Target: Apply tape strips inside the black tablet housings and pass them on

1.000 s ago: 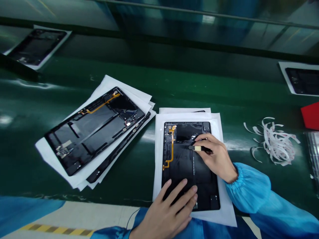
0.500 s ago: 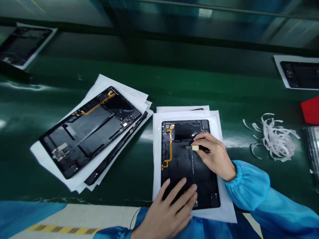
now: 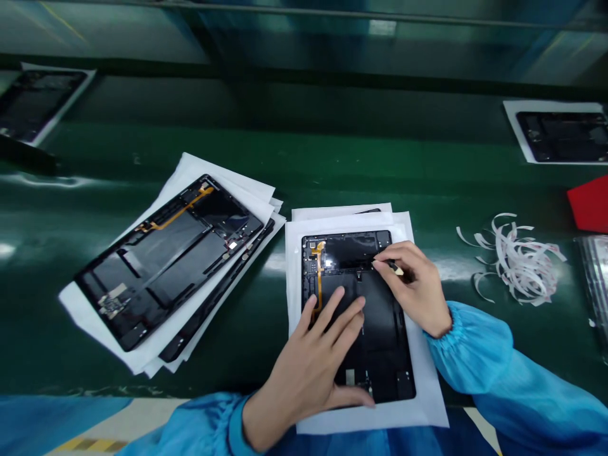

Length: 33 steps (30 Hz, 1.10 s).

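Observation:
A black tablet housing (image 3: 380, 335) with its inside facing up lies on white sheets (image 3: 425, 380) in front of me. An orange flex cable (image 3: 320, 278) runs down its left side. My left hand (image 3: 316, 354) rests on the housing with fingers spread, its fingertips near the middle. At the housing's upper right edge, my right hand (image 3: 411, 285) is closed in a pinch. It holds a small black-and-cream tool (image 3: 396, 268), mostly hidden by the fingers, so its exact kind is unclear. The fingertips are at or just above the housing.
To the left, another open tablet housing (image 3: 175, 253) lies tilted on a stack of white sheets and housings. A heap of white curled strips (image 3: 525, 263) lies to the right, near a red object (image 3: 589, 208) and clear plastic pieces (image 3: 593, 266). More housings lie at the far corners.
My left hand has slid up the housing, its thumb now out near the lower edge. The right hand has moved slightly up to the housing's right edge, turning the tool inward. The view has shifted a little.

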Available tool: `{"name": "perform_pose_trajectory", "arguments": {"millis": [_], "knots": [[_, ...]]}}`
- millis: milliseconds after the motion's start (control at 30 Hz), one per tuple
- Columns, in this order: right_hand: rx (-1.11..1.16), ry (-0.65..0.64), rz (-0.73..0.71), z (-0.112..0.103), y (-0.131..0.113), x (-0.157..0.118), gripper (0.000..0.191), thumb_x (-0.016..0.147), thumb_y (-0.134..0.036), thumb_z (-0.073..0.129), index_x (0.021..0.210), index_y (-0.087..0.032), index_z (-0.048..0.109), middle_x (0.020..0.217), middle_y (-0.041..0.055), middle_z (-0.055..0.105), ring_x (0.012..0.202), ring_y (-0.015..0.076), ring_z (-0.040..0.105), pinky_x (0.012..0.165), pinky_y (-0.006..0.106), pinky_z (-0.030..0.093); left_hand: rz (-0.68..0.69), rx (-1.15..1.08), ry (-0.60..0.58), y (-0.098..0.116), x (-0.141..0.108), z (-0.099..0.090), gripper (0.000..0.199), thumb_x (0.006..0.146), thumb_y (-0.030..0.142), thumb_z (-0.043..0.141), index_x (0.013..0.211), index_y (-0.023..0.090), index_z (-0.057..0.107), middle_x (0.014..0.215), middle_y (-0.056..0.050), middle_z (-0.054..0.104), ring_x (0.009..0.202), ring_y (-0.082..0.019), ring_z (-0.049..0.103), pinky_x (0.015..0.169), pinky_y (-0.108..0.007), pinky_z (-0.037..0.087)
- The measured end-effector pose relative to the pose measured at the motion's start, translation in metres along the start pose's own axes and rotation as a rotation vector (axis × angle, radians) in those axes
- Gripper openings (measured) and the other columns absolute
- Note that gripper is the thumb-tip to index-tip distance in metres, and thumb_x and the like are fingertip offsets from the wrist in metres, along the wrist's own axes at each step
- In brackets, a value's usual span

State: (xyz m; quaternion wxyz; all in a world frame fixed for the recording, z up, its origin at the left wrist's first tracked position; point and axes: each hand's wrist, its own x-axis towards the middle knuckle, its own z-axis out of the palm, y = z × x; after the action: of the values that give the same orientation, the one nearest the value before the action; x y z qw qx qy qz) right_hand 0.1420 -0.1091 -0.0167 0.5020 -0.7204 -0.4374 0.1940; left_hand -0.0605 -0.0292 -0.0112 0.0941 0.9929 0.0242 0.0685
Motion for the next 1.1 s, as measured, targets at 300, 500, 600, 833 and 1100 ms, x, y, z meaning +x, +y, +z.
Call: {"name": "perform_pose_trajectory", "arguments": {"millis": [300, 500, 600, 833, 1100], "knots": [[-0.316, -0.399, -0.097, -0.001, -0.008, 0.008, 0.02, 0.087, -0.005, 0.059, 0.099, -0.019, 0.067, 0.116, 0.0074, 0.054, 0.083, 0.0197, 0.06, 0.068, 0.032, 0.052, -0.016, -0.032, 0.008, 0.009, -0.021, 0.004, 0.071, 0.084, 0.07, 0.053, 0.136, 0.022, 0.056, 0.139, -0.01, 0.055, 0.132, -0.033, 0.041, 0.119, -0.048, 0.007], [0.088, -0.403, -0.012, -0.009, -0.006, 0.014, 0.007, 0.088, -0.013, 0.069, 0.086, -0.019, 0.069, 0.099, 0.0035, 0.053, 0.074, 0.0147, 0.056, 0.054, 0.024, 0.045, -0.041, -0.083, -0.001, 0.007, -0.019, 0.007, 0.057, 0.084, 0.053, 0.067, 0.132, 0.024, 0.059, 0.135, -0.008, 0.057, 0.131, -0.033, 0.041, 0.117, -0.048, 0.013], [0.067, -0.325, -0.025, -0.006, -0.004, 0.014, 0.006, 0.088, -0.015, 0.072, 0.086, -0.02, 0.071, 0.097, 0.0035, 0.053, 0.082, 0.0168, 0.058, 0.064, 0.026, 0.047, -0.069, -0.111, 0.027, 0.007, -0.017, 0.008, 0.048, 0.088, 0.052, 0.062, 0.129, 0.025, 0.061, 0.133, -0.006, 0.059, 0.13, -0.03, 0.043, 0.116, -0.046, 0.015], [-0.102, -0.255, -0.085, 0.007, 0.003, 0.014, 0.015, 0.085, -0.003, 0.07, 0.086, -0.017, 0.07, 0.102, 0.0038, 0.053, 0.07, 0.0133, 0.055, 0.064, 0.028, 0.048, -0.057, -0.099, 0.043, 0.006, -0.013, 0.007, 0.039, 0.095, 0.046, 0.053, 0.127, 0.025, 0.063, 0.139, 0.004, 0.058, 0.131, -0.028, 0.043, 0.12, -0.043, 0.007], [-0.109, -0.248, -0.096, 0.008, 0.004, 0.012, 0.016, 0.085, -0.002, 0.069, 0.087, -0.017, 0.069, 0.1, 0.0043, 0.053, 0.073, 0.0153, 0.055, 0.064, 0.028, 0.049, -0.045, -0.068, 0.043, 0.007, -0.011, 0.005, 0.038, 0.094, 0.044, 0.053, 0.124, 0.025, 0.065, 0.137, 0.005, 0.06, 0.134, -0.026, 0.04, 0.122, -0.042, 0.002]]}}
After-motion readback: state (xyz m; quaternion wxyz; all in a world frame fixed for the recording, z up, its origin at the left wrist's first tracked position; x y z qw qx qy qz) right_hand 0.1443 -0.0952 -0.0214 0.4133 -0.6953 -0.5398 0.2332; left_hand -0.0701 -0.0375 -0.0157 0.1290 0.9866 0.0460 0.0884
